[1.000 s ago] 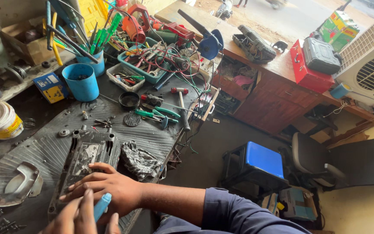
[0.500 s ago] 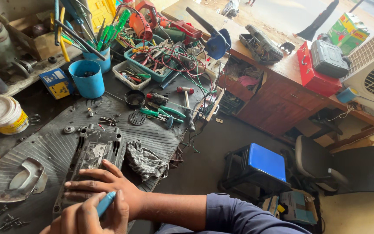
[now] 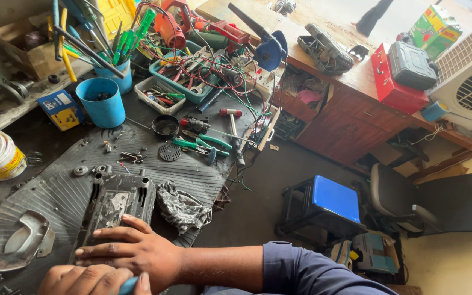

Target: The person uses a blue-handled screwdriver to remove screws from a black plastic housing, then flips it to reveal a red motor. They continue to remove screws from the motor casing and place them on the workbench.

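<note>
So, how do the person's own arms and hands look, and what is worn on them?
Both hands are bare: no gloves, rings or watch show. The right hand continues into a bare forearm, and a dark navy sleeve is pushed up near the elbow. Only the knuckles and fingers of the left hand show at the bottom edge, so its arm and sleeve are hidden.

The person's right hand [image 3: 132,251] is bare, with no glove, ring or watch visible, and the forearm behind it is uncovered as far as a dark navy-blue sleeve [image 3: 312,270] pushed up toward the elbow, its fabric plain and creased into soft folds at the cuff. The left hand [image 3: 91,279], just below the right one at the picture's lower edge, is likewise bare and only partly in view
</note>
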### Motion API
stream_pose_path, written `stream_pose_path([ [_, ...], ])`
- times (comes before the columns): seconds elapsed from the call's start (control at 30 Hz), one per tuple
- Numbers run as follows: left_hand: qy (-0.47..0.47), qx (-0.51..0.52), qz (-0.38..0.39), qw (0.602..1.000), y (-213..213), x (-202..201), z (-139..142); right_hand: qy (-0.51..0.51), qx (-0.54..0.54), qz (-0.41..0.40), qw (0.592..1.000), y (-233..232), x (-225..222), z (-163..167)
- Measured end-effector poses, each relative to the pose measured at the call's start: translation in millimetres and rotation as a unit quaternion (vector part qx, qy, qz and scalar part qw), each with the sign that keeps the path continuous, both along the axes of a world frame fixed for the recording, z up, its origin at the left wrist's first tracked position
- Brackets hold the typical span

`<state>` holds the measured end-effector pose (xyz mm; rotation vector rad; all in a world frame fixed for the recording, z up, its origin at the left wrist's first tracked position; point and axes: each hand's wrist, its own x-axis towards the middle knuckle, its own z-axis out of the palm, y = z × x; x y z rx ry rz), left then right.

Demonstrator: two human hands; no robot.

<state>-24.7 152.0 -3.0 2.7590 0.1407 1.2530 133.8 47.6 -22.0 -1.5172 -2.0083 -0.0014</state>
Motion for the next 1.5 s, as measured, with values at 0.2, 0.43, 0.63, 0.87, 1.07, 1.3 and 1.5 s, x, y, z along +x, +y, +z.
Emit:
stream_pose_path([
  [0.2, -0.015, -0.069, -0.258, 0.964, 32, 20, 34, -0.024, 0.004, 0.004, 1.000, 4, 2, -9],
  [0.43, -0.066, -0.145, -0.389, 0.907, 27, 52, 73, 0.021, 0.014, 0.025, 0.999, 9, 5, -8],
  [0.63, -0.035, -0.203, -0.349, 0.914, 14, 41, 86, 0.020, 0.006, 0.028, 0.999, 4, 0, 2],
  [0.87, -0.109, -0.220, -0.237, 0.940, -12, 18, 83, 0.117, -0.008, 0.101, 0.988, 2, 12, 3],
  [1.07, -0.099, -0.220, -0.095, 0.966, -44, -5, 55, 0.406, -0.082, 0.180, 0.892, -13, 33, 11],
  [1.3, -0.066, -0.175, 0.145, 0.972, -58, -40, 10, 0.027, 0.089, 0.308, 0.947, 16, 30, 90],
  [1.5, -0.071, -0.217, 0.220, 0.948, -62, -37, -18, -0.141, 0.140, 0.460, 0.865, 56, 23, 148],
])
